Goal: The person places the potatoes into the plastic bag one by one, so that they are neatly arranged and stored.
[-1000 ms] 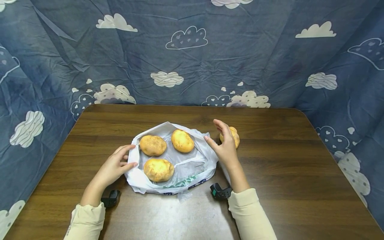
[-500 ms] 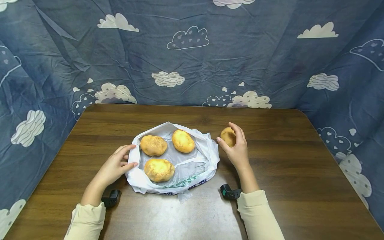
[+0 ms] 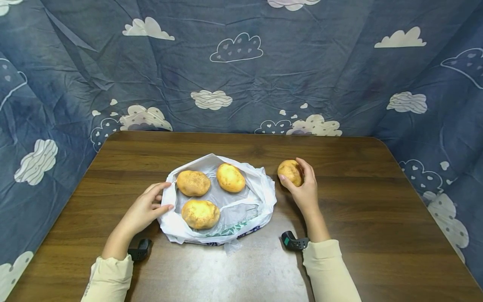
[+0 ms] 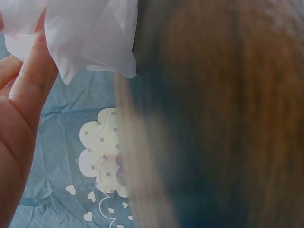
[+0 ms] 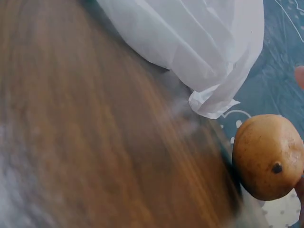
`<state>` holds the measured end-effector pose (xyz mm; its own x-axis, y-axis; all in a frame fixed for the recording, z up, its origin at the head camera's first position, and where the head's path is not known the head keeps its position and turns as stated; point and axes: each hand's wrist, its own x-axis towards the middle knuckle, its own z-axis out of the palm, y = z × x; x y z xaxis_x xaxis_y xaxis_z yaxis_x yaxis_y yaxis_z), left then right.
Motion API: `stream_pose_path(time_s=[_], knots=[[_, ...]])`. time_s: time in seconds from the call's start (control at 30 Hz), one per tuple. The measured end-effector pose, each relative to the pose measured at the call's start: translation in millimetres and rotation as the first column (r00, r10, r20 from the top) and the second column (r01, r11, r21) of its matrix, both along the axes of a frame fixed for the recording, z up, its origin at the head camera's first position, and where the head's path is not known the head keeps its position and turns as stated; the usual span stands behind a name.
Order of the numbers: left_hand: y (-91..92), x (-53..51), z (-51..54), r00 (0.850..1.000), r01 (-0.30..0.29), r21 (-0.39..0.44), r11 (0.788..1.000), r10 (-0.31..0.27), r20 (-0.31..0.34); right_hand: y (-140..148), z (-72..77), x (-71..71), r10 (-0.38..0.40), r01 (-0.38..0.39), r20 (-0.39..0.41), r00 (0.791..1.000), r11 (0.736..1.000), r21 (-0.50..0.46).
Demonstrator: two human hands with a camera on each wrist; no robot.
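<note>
A white plastic bag lies with its mouth spread wide on the wooden table. Inside it I see three potatoes: one at the back left, one at the back right, one at the front. My left hand holds the bag's left rim between thumb and fingers; in the left wrist view the white film covers part of the fingers. Right of the bag, my right hand has thumb and fingers curved round another potato. That potato fills the right edge of the right wrist view.
The brown table stretches on both sides of the bag. Behind it hangs a blue cloth with white clouds. A dark wrist device sits at the right wrist, and a similar one at the left.
My right hand has moved rightward from the bag's right rim to the loose potato and now curves round it. The left hand and the bag stay in place.
</note>
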<state>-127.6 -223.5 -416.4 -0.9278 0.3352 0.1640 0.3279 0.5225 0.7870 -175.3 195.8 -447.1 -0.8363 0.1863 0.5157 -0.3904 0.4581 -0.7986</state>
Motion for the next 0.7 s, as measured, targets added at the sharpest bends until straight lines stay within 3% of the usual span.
stream_pose_path(time_s=[0.7], knots=[[0.3,1.8,3.0,1.000,-0.004,-0.003,1.000,0.004,0.022,9,-15.6,-1.9,-0.031,0.033,0.197,0.980,0.999,-0.004]])
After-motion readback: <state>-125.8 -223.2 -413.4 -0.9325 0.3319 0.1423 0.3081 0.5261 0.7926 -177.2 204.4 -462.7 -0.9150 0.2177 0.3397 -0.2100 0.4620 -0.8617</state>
